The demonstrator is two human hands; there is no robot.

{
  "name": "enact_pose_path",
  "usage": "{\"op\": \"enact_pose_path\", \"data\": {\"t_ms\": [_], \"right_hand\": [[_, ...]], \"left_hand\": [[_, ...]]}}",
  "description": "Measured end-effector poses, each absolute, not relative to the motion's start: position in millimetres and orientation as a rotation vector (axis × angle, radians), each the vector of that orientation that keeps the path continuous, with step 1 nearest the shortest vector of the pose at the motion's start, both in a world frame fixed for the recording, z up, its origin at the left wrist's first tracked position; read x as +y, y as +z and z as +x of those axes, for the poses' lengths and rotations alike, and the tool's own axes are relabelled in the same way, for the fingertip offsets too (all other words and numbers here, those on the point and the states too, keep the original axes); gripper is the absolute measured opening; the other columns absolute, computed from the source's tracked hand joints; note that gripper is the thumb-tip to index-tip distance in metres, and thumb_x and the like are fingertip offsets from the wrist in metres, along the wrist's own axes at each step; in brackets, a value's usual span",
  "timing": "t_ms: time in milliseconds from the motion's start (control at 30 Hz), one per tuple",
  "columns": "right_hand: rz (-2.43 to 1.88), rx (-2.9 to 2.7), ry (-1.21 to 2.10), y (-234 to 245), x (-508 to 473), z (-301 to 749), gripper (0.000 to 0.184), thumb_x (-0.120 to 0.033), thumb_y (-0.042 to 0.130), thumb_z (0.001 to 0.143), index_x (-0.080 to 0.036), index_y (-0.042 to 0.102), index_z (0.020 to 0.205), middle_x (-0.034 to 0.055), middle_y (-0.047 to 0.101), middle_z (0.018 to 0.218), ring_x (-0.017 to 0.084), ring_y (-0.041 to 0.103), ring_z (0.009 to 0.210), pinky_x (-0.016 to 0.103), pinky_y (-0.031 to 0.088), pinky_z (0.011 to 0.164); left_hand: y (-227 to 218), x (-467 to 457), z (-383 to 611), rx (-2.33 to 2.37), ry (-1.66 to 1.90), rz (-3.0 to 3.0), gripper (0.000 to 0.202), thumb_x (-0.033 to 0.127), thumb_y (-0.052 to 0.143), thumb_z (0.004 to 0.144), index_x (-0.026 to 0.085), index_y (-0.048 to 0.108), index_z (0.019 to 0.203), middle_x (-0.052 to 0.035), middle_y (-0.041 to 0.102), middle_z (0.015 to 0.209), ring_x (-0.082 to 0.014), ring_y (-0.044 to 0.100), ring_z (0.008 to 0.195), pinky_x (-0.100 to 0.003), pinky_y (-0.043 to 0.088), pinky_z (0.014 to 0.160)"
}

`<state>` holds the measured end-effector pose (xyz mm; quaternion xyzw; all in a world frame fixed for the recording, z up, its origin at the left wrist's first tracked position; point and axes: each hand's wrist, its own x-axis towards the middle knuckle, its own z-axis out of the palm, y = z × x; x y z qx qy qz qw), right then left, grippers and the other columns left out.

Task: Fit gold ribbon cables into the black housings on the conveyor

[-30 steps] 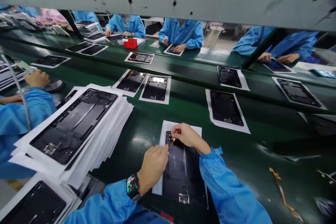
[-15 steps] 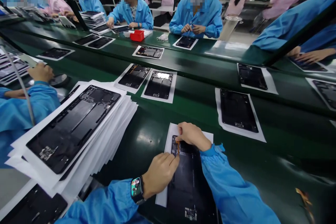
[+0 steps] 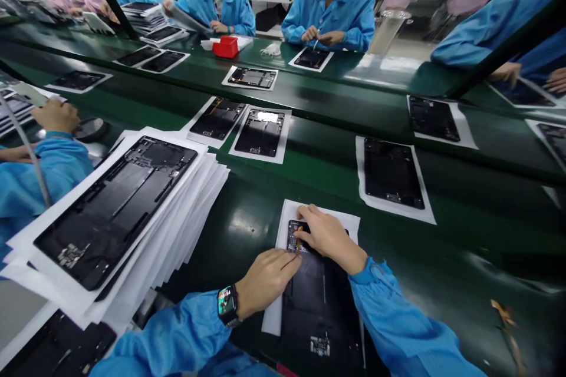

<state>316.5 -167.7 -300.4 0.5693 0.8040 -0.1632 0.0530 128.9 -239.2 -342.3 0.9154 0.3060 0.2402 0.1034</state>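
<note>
A black tablet housing (image 3: 322, 312) lies on a white paper sheet (image 3: 273, 318) right in front of me. Along its upper left part runs a narrow orange flex cable (image 3: 299, 242). My left hand (image 3: 267, 280), with a watch on the wrist, pinches the lower end of this cable between thumb and fingertips. From the right, my right hand (image 3: 331, 237) reaches over the housing's top, its thumb on the cable's upper part and its fingers curled just above. The cable's far end is partly hidden by these fingers.
To the left, a tall stack of housings with paper sheets (image 3: 194, 218) rises beside my left arm. A loose orange flex cable (image 3: 507, 330) lies at the lower right. More housings (image 3: 391, 174) rest on the green belt (image 3: 327, 165). Several co-workers in blue sit across and beside me.
The view has tilted down slightly. My right thumb now lies along the cable, its fingers farther from it, while my left hand keeps its pinch. Across the belt, a co-worker has lifted a sheet-like item.
</note>
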Motion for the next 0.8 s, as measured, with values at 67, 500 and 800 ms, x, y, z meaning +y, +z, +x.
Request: {"op": "enact_pose_path", "data": {"t_ms": [67,500,800], "right_hand": [[1.737,2.405,-0.504,-300,-165,315,0.031,-0.036,0.068,0.087,-0.021,0.051,0.108,0.0057,0.06,0.101,0.021,0.064,0.078,0.029,0.034,0.06],[1.795,2.587,-0.647,-319,-166,335,0.033,-0.034,0.07,0.087,-0.023,0.051,0.112,0.0023,0.057,0.106,0.018,0.062,0.081,0.028,0.036,0.066],[1.85,2.586,-0.684,-322,-166,336,0.034,-0.035,0.071,0.085,-0.024,0.052,0.111,0.0017,0.058,0.105,0.018,0.061,0.08,0.029,0.036,0.065]], "left_hand": [[-341,-239,129,0.913,0.741,2.687,0.023,0.014,0.04,0.101,0.011,0.06,0.109,-0.0091,0.069,0.098,-0.0179,0.066,0.089,-0.031,0.055,0.077],[-350,-243,129,0.869,0.789,2.738,0.023,0.011,0.045,0.098,0.012,0.064,0.111,-0.0101,0.068,0.115,-0.0205,0.063,0.109,-0.035,0.055,0.092],[-353,-244,130,0.82,0.717,2.788,0.02,0.01,0.048,0.097,0.011,0.064,0.108,-0.0084,0.069,0.115,-0.0228,0.063,0.107,-0.035,0.053,0.086]]}}
